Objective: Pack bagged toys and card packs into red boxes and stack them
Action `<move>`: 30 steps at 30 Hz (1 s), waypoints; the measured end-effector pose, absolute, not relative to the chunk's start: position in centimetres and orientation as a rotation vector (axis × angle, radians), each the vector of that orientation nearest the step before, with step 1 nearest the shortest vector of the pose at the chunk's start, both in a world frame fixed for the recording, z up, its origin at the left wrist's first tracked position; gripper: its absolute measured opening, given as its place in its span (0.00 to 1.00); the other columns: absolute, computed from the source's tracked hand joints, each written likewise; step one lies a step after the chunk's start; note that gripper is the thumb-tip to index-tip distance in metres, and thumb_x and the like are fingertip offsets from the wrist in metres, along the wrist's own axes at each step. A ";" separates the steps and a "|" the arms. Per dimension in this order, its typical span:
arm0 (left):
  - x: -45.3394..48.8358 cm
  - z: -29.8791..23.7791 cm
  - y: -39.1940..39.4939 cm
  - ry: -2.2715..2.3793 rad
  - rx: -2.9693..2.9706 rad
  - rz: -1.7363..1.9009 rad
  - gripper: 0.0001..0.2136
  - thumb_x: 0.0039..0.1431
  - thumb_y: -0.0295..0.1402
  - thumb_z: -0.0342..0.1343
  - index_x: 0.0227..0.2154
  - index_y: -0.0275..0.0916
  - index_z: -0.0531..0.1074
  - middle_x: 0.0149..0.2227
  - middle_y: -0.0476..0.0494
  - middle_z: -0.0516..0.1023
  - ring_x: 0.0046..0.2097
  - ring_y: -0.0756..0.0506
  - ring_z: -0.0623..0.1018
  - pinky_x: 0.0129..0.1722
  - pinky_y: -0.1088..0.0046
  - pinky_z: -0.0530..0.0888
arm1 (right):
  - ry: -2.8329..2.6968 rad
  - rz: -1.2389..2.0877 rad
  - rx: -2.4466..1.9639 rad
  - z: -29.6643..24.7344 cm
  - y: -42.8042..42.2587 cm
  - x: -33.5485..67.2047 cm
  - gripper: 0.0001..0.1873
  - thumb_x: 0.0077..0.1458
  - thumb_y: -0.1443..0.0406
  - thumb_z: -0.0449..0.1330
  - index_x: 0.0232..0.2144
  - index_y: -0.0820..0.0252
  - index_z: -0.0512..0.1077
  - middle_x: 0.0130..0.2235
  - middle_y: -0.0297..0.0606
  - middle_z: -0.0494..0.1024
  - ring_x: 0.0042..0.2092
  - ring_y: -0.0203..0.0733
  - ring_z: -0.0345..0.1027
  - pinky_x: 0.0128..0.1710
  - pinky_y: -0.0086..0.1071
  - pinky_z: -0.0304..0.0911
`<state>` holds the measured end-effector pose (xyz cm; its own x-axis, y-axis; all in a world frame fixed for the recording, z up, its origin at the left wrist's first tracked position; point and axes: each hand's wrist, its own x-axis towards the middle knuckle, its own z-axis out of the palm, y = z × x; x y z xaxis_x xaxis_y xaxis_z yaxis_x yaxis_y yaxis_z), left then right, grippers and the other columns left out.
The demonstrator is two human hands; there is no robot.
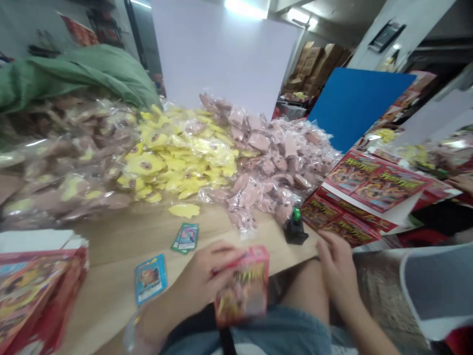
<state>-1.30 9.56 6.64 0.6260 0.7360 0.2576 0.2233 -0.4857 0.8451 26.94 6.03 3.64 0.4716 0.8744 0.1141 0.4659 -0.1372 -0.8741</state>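
Observation:
My left hand (207, 276) grips a small pink and red printed box (244, 288) above my lap, its fingers wrapped over the box's top edge. My right hand (337, 264) reaches toward the table's front right corner, next to a stack of flat red printed cartons (364, 197); its fingers are blurred and I see nothing in them. A black tape dispenser (295, 229) with a green top stands just left of that hand. Two blue cards (151, 278) (185, 237) lie on the wooden table (121, 236) left of my left hand.
Heaps of bagged toys cover the far table: brownish ones (66, 153) at left, yellow ones (177, 158) in the middle, pink ones (273, 158) at right. Red flat cartons (33, 291) lie at front left. A blue board (354, 103) and white board (221, 49) stand behind. Another person's hand (461, 182) shows at far right.

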 end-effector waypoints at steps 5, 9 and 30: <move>2.2 3.5 12.6 0.769 2.338 0.880 0.14 0.60 0.30 0.46 0.48 0.42 0.68 0.47 0.41 0.71 0.47 0.47 0.72 0.45 0.69 0.71 | -0.787 1.015 -2.009 1.5 13.7 34.6 0.16 0.44 0.58 0.58 0.32 0.65 0.69 0.29 0.45 0.73 0.26 0.46 0.69 0.25 0.48 0.66; 2.8 2.3 12.1 0.735 2.414 0.786 0.18 0.60 0.27 0.45 0.53 0.44 0.63 0.51 0.41 0.68 0.50 0.46 0.70 0.48 0.69 0.70 | -0.733 1.230 -1.929 0.6 15.2 35.1 0.09 0.38 0.62 0.61 0.23 0.62 0.67 0.22 0.39 0.73 0.25 0.44 0.69 0.24 0.45 0.67; 3.2 2.6 10.8 0.999 2.401 0.677 0.28 0.59 0.25 0.44 0.60 0.42 0.40 0.52 0.36 0.66 0.50 0.43 0.70 0.46 0.64 0.71 | -0.817 1.178 -1.531 0.5 7.4 16.8 0.23 0.46 0.48 0.55 0.15 0.58 0.58 0.14 0.26 0.57 0.18 0.31 0.50 0.20 0.27 0.51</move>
